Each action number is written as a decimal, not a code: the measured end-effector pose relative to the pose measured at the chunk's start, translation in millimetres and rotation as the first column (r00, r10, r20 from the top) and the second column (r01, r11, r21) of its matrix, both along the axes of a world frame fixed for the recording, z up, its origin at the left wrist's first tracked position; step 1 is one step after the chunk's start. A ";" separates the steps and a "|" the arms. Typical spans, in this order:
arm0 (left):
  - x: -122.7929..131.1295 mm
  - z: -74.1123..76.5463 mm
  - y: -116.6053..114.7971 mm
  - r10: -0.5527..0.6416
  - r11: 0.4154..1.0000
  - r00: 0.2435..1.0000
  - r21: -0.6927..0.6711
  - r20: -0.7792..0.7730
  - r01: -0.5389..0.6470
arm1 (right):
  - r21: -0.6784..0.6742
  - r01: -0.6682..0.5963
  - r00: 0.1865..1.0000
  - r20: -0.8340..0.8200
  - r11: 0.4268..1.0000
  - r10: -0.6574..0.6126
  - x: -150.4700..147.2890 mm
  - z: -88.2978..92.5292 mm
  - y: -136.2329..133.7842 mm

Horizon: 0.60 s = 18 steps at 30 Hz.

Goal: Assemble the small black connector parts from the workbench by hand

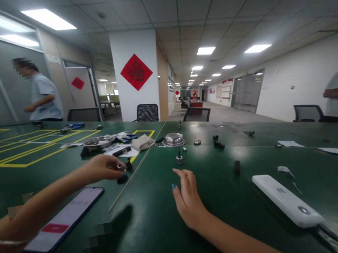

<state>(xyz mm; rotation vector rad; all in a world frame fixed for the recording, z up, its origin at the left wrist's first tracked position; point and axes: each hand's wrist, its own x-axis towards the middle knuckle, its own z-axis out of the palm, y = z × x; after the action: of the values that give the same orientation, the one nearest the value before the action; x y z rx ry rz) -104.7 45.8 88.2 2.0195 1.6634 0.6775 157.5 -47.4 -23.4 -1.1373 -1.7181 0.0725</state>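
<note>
My left hand point(108, 167) hovers over the table beside a phone point(70, 216), fingers pinched round a small metal part point(120, 167). A dark rounded piece shows just below those fingertips; I cannot tell whether it belongs to the part. Close behind is a small black piece point(129, 164). My right hand point(188, 197) is open and empty, with thumb and fingers apart. Just beyond its fingertips stands a small metal part with a dark upright stem point(179, 158). Farther back lies a shiny metal dome-shaped dish point(173, 139).
Right of my right hand are a black block point(237, 167) and a white power bank point(286, 199) with a cable. Gloves point(124, 137), a cloth point(143, 143) and a metal bowl point(98, 143) lie at back left. Two people point(44, 94) are beyond the green table point(161, 232).
</note>
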 end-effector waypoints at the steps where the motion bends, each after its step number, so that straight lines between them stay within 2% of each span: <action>1: -13.9 10.0 9.8 0.033 0.999 0.990 0.020 -0.134 -0.030 | -0.004 -0.004 1.000 0.011 1.000 0.004 -0.1 0.2 -0.3; 3: -34.8 22.5 27.4 0.159 0.986 0.967 0.075 -0.198 -0.147 | -0.006 -0.009 0.999 0.036 1.000 0.009 -0.4 0.4 -0.6; 4: -41.0 23.8 34.1 0.213 0.975 0.953 0.103 -0.214 -0.195 | -0.003 -0.010 0.999 0.047 1.000 0.010 -0.5 0.4 -0.8; 6: -44.8 16.8 43.2 0.271 0.961 0.935 0.121 -0.228 -0.249 | -0.001 -0.013 0.998 0.068 1.000 0.013 -0.6 0.4 -1.4; 12: -31.1 -30.1 59.0 0.279 0.960 0.909 0.082 -0.308 -0.267 | -0.004 -0.039 0.993 0.109 0.999 0.039 0.1 -0.3 -2.7; 15: -29.8 -36.9 66.1 0.268 0.963 0.906 0.066 -0.326 -0.261 | -0.006 -0.042 0.992 0.115 0.999 0.043 0.2 0.1 -2.7; 18: -30.9 -31.9 66.9 0.252 0.967 0.920 0.109 -0.301 -0.230 | -0.023 -0.039 0.992 0.123 0.999 0.041 -0.2 0.4 -2.4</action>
<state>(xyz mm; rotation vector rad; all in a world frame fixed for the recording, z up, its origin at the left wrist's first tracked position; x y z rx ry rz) -135.7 112.7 56.3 2.0756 2.1270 0.5215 157.4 -49.8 -22.9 -1.1428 -1.8538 0.0454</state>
